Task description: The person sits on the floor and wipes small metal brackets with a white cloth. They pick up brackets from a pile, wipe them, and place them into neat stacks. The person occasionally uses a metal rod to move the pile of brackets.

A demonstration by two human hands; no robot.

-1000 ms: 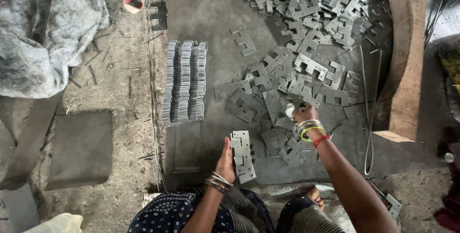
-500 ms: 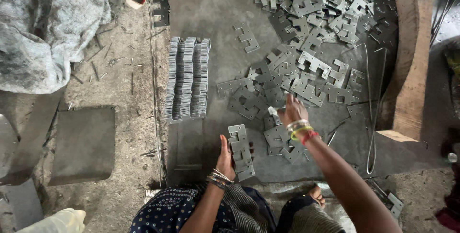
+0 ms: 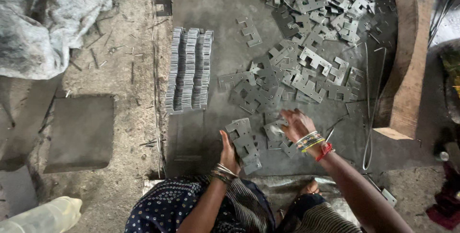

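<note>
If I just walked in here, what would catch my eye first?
Probably the big scatter of flat grey metal cut-outs spread over the dark sheet, top right. Left of it stand neat rows of stacked pieces. At the bottom, the left hand steadies a small stack while the right hand reaches into loose pieces.

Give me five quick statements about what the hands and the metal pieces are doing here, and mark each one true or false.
1. The left hand steadies a small stack of notched plates standing on edge. True.
2. The right hand is lifted high above the floor, away from any metal. False: it is down among the loose plates scattered on the dark sheet.
3. Finished plates stand packed in neat rows left of the loose heap. True.
4. A wooden block lies at the right edge of the heap. True.
5. Both wrists are bare. False: both wear bangles.
</note>
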